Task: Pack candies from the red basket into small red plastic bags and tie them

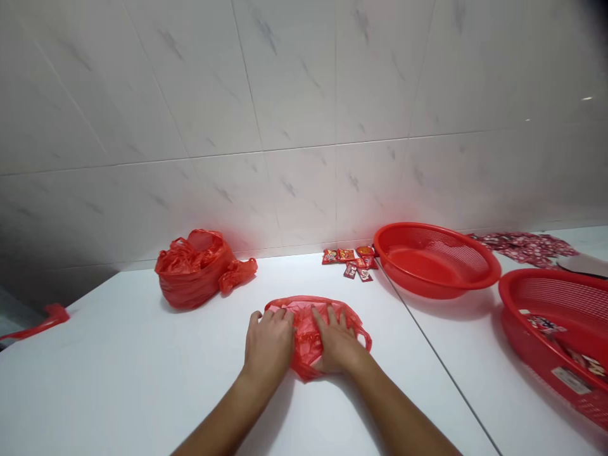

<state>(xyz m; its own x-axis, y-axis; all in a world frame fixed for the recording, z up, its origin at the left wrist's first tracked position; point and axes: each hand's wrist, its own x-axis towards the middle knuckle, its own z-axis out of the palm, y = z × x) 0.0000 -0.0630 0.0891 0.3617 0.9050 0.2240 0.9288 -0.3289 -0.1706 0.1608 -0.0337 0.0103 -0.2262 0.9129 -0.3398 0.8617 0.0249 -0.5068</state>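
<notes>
A red plastic bag [306,329] lies on the white table in front of me, its mouth facing up and a handle loop at its right side. At its left edge, my left hand [270,342] has its fingers curled over the rim, closed on the plastic. My right hand [338,342] is on the right part of the bag, fingers spread and pressed against the film. Thin red plastic shows between the two hands. What is inside the bag, if anything, I cannot make out.
A bulging red bag [192,272] with a crumpled piece [238,274] stands back left. Several small red packets [346,256] lie near the wall. Two red plastic baskets [434,288] are at right, the nearer holding packets. More packets [522,247] spread behind. Red plastic [56,315] hangs at the left edge.
</notes>
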